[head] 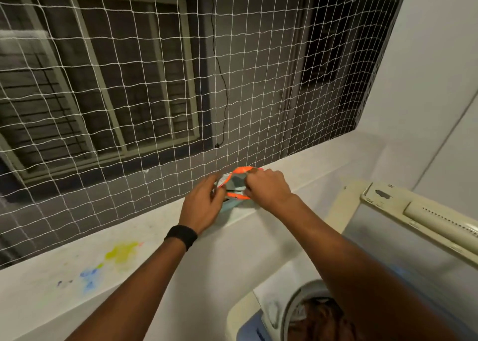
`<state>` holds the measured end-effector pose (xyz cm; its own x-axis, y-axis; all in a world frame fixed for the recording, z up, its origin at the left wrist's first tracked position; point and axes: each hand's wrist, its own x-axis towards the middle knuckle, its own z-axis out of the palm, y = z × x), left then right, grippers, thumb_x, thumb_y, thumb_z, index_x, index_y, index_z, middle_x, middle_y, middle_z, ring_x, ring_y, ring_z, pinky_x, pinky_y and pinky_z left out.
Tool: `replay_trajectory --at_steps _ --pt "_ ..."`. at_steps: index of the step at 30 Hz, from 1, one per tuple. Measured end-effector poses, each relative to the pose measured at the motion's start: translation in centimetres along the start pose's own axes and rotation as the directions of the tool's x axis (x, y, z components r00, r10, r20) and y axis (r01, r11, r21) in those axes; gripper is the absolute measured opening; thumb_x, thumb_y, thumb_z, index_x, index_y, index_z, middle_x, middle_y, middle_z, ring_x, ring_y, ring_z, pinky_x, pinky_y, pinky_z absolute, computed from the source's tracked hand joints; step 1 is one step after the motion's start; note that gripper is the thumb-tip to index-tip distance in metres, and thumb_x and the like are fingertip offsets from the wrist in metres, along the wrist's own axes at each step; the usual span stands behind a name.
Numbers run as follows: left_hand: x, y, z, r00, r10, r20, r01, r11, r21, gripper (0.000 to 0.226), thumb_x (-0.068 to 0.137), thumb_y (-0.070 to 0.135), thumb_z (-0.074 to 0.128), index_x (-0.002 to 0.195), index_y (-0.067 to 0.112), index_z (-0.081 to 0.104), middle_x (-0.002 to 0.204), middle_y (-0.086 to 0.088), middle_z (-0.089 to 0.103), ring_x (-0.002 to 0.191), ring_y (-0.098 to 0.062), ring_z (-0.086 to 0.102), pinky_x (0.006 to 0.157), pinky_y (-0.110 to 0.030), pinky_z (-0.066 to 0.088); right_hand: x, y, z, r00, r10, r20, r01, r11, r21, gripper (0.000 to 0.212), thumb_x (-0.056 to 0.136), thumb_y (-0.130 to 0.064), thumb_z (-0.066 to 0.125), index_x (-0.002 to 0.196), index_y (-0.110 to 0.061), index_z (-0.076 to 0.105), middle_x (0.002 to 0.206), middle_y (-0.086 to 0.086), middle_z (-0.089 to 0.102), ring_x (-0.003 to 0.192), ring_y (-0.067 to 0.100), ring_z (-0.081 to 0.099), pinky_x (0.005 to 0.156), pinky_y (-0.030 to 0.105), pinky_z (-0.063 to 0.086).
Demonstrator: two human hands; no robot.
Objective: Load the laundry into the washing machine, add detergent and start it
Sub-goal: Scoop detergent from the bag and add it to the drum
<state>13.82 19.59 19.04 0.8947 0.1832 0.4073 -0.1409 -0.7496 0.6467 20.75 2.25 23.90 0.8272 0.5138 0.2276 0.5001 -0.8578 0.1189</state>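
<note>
On left hand [203,203] and right hand [267,185], fingers [213,181] pinch the pouch [236,182] open; drum [294,302] holds dark laundry [320,316].

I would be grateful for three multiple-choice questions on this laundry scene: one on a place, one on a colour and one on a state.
1. Where is the pouch held?
A. on the floor
B. at the white ledge below the net
C. in a basket

2. What colour is the pouch's open rim?
A. green
B. orange
C. black

3. How is the washing machine lid?
A. shut
B. raised
C. taken off

Answers:
1 B: the left hand and the right hand grip it at the ledge.
2 B: an orange band rings its mouth.
3 B: the lid stands up, and dark laundry shows in the drum.
</note>
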Motion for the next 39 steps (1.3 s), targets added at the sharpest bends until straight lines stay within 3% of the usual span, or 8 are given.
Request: replay_trajectory --at_steps 2,6,11,17,20,24,28,39 --pt "-0.2 -0.1 0.1 1.0 0.004 -0.012 -0.004 1.0 -0.008 0.044 0.106 0.039 0.049 0.144 0.019 0.057 0.141 -0.004 0.063 0.124 -0.025 0.06 0.102 -0.038 0.048 0.1 -0.1 0.0 0.999 0.007 0.031 -0.007 1.0 0.005 0.032 0.095 -0.037 0.066 0.122 -0.018 0.066 0.125 0.008 0.068 0.114 0.034 0.064 0.088 0.037 0.047" --pt "-0.4 -0.3 0.2 1.0 -0.004 -0.015 0.004 1.0 -0.027 0.041 0.107 0.035 0.052 0.146 0.021 0.057 0.141 -0.002 0.063 0.121 -0.023 0.062 0.097 -0.029 0.045 0.1 -0.8 0.4 0.999 0.001 -0.037 -0.002 1.0 -0.023 0.023 0.098 -0.014 0.054 0.116 -0.018 0.067 0.117 0.008 0.071 0.109 0.034 0.067 0.081 0.034 0.045" --pt "-0.3 -0.7 0.0 1.0 -0.003 -0.002 0.003 0.999 -0.032 0.043 0.107 0.043 0.049 0.145 0.024 0.058 0.137 0.0 0.066 0.117 -0.019 0.063 0.093 -0.027 0.046 -0.6 -0.5 0.2 0.99 -0.001 -0.144 -0.001 1.0 -0.013 0.028 0.099 -0.015 0.05 0.126 -0.018 0.058 0.113 0.007 0.072 0.102 0.035 0.069 0.071 0.033 0.032" --pt "-0.6 -0.5 0.2 1.0 0.008 -0.023 -0.01 0.999 -0.047 0.043 0.108 0.051 0.042 0.141 0.031 0.061 0.126 0.006 0.069 0.109 -0.013 0.063 0.087 -0.025 0.046 -1.3 -0.5 -0.4 0.99 -0.058 -0.126 0.052 0.998 -0.047 0.026 0.1 -0.008 0.05 0.12 -0.02 0.063 0.117 0.004 0.069 0.106 0.032 0.068 0.073 0.034 0.039" --pt "-0.9 -0.2 0.0 0.999 0.031 -0.026 -0.032 0.998 -0.049 0.045 0.107 0.057 0.034 0.132 0.036 0.065 0.107 0.017 0.067 0.098 -0.009 0.062 0.079 -0.019 0.044 -1.3 -1.3 -0.4 0.992 -0.01 -0.123 0.016 0.999 0.045 0.028 0.101 -0.013 0.053 0.122 -0.025 0.066 0.118 0.003 0.069 0.109 0.03 0.066 0.084 0.035 0.048" --pt "-0.9 0.1 -0.1 0.999 0.026 -0.029 -0.027 0.998 -0.05 0.052 0.106 0.058 0.03 0.127 0.031 0.068 0.104 0.018 0.063 0.097 -0.009 0.06 0.08 -0.022 0.044 -1.2 -1.8 -0.3 0.992 0.114 -0.057 -0.098 0.968 0.23 0.026 0.101 -0.014 0.053 0.121 -0.019 0.069 0.125 0.009 0.066 0.114 0.034 0.062 0.089 0.038 0.046" --pt "-1.0 0.1 0.2 1.0 0.017 -0.022 -0.018 0.999 -0.052 0.047 0.108 0.054 0.032 0.121 0.03 0.07 0.105 0.018 0.063 0.097 -0.01 0.06 0.081 -0.026 0.044 -1.7 -1.7 -0.6 0.972 0.232 -0.041 -0.193 0.885 0.425 0.023 0.101 -0.022 0.052 0.109 -0.017 0.072 0.113 0.01 0.069 0.107 0.036 0.063 0.085 0.039 0.048" --pt "-0.9 0.2 0.2 0.999 0.026 -0.032 -0.028 0.998 -0.048 0.043 0.108 0.057 0.031 0.116 0.038 0.068 0.1 0.022 0.064 0.092 -0.004 0.059 0.077 -0.015 0.042 -2.4 -1.8 -0.4 0.951 0.309 0.0 -0.252 0.775 0.58 0.02 0.098 -0.025 0.056 0.103 -0.024 0.075 0.103 0.007 0.073 0.101 0.033 0.064 0.081 0.037 0.052"
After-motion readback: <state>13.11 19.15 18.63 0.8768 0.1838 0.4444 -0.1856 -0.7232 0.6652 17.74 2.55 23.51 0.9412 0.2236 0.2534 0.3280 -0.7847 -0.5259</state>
